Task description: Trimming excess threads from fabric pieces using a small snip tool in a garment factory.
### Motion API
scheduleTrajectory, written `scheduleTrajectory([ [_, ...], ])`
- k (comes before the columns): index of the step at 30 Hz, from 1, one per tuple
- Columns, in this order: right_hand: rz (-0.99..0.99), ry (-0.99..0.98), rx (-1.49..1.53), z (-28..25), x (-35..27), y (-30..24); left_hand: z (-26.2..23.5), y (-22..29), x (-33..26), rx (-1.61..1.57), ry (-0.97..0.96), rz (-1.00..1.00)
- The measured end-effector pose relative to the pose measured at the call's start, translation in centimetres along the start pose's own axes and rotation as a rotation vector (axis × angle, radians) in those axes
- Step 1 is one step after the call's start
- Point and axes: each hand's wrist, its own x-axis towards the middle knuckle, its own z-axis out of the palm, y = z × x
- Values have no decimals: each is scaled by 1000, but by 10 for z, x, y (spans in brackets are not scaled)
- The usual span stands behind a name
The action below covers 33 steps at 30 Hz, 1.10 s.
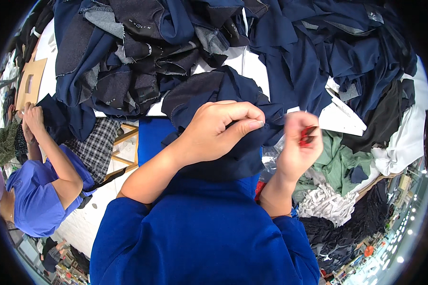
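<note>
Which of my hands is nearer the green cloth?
Right. Your right hand, with the red tool in its grip, is just left of the green cloth; your left hand is farther left, over the navy cloth.

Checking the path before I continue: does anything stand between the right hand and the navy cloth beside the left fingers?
Nothing visible does. Between the right hand, which holds a blurred red tool, and the left hand, only navy cloth shows. Clear plastic lies lower in the view, outside that path.
</note>
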Motion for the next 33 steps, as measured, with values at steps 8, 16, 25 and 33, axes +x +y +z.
scheduleTrajectory([
  [8,83,-126,312,-14,2,2,4,-5,-2,-324,168,-116],
  [16,114,-257,108,-19,-15,-3,6,-4,0,-341,207,-86],
  [25,24,-201,27,-7,-14,0,9,-7,-2,-333,217,-89],
  [33,-60,-162,-62,-5,-17,1,11,-11,-3,-269,198,-65],
])
